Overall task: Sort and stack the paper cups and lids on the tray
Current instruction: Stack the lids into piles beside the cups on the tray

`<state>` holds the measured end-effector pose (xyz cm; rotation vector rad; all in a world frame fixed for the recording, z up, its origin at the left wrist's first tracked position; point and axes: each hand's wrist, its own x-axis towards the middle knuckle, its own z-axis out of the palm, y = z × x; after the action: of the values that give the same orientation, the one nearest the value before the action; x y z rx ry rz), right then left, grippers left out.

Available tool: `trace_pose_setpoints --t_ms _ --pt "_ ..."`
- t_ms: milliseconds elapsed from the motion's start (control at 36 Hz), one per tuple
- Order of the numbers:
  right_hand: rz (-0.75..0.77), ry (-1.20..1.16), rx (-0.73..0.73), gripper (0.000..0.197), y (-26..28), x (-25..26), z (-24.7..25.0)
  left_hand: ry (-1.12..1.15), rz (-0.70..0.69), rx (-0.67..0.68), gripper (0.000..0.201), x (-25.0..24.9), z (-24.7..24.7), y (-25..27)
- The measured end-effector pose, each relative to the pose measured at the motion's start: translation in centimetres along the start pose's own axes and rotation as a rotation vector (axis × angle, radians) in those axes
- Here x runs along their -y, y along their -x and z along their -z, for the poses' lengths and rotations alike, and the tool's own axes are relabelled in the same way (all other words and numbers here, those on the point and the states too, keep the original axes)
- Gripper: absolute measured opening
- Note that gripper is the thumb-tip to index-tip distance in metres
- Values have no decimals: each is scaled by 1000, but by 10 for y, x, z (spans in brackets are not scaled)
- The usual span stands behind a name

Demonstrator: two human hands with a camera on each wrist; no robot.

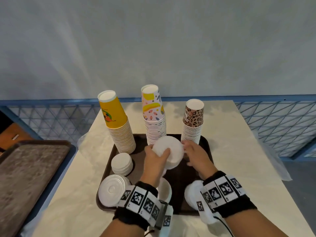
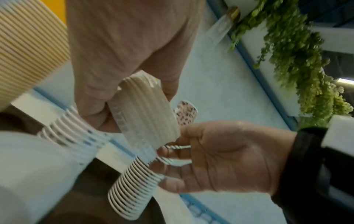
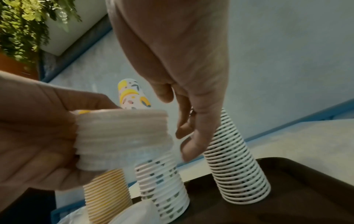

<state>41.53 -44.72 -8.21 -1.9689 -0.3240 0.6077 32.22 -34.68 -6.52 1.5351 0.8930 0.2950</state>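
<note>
We note, from the left, a worn spare tray [image 1: 29,170] beside the table [image 1: 239,168]. On the dark tray [image 1: 109,170] stand inverted stacks: yellow cups [image 1: 118,124], banana-print cups [image 1: 153,115], leopard-print cups [image 1: 193,120]. Lid piles [image 1: 121,163] lie front left. The left hand [image 1: 153,161] grips a stack of white lids [image 1: 168,149] above the tray's middle. The right hand [image 1: 196,156], fingers loosely extended, touches that stack's right edge.
</note>
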Motion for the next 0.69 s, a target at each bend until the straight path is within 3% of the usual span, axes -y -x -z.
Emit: trace_pose_setpoints --t_ms 139,278,361,444,694 --pt "185 392 71 38 -7 2 -37 95 3 -73 62 2 44 -7" --pt "77 729 258 61 -12 6 -81 124 10 -123 71 4 77 -9" --pt "-2 738 249 69 -17 4 -99 120 22 -125 66 10 90 -10" --pt "11 770 312 62 -20 6 -102 103 25 -114 64 14 100 -10" --pt "-73 907 294 71 -29 3 -66 103 51 -58 62 17 112 -14"
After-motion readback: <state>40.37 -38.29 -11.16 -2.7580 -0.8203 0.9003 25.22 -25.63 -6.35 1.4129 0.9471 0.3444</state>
